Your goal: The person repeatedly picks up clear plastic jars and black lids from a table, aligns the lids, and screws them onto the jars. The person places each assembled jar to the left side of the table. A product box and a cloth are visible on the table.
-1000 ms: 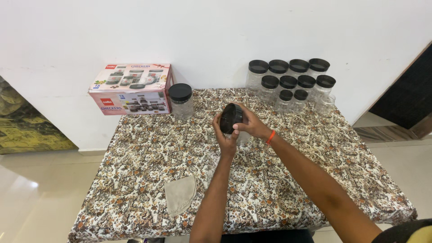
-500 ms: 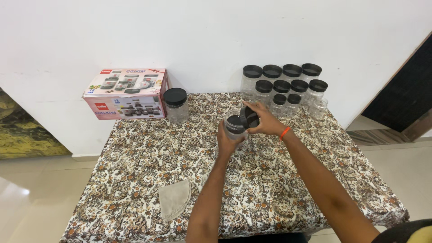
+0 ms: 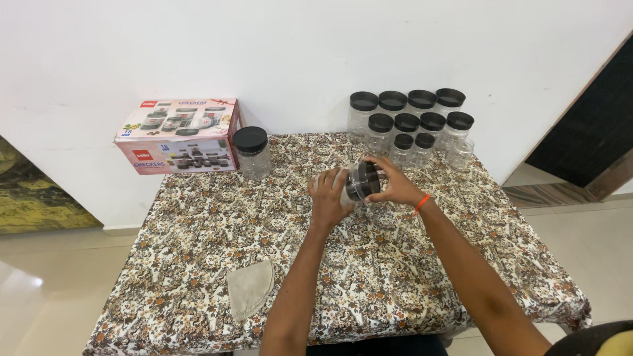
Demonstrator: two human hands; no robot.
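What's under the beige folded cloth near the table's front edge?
The beige folded cloth lies flat on the brown floral tablecloth; anything beneath is covered.

Plain white wall [image 3: 297, 46] from 10 to 2 o'clock, glossy cream tiled floor [image 3: 46, 290] at 8 and 4, floral-clothed table [image 3: 409, 277] centre, dark doorway [image 3: 587, 145] at 3, patterned panel [image 3: 33, 198] at 9.

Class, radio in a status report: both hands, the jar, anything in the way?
Left hand and right hand both grip the small clear jar, black lid at its mouth, above the floral tablecloth. Nothing in the way.
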